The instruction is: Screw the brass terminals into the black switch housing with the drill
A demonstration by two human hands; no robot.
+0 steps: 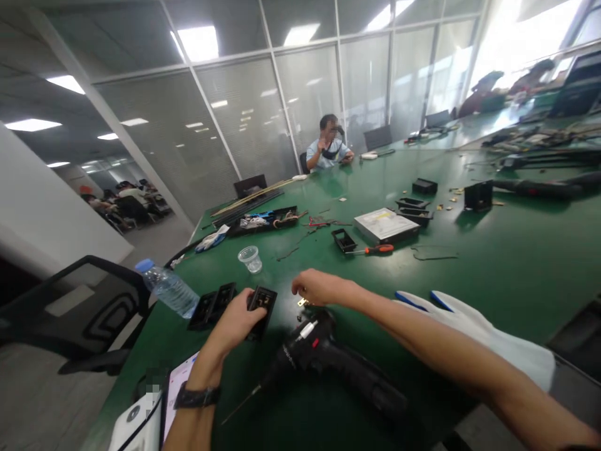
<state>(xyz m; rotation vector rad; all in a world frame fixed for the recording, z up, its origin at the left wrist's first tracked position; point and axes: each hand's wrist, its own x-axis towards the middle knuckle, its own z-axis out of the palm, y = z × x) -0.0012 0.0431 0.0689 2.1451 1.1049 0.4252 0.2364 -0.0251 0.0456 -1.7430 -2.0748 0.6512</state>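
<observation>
My left hand [239, 322] is closed around a small black plastic housing [264, 300] with brass-coloured parts inside. Two similar black housings [224, 297] lie just left of it. To the right, my right hand [322, 287] has its fingers curled together low over the table, and whatever they may hold is hidden. Right under those fingers are small brass pieces [303, 302] and dark screw-like bits. A black cordless screwdriver [323, 357] with a long thin bit rests on the table in front of me, its bit towards the lower left.
Around me on the green table are a water bottle [169, 288], a clear plastic cup [250, 259], an orange-handled screwdriver [378, 249], a metal-topped box [385, 225], white gloves [493, 338] under my right forearm, and phones [136, 423]. A person [328, 147] sits across the table.
</observation>
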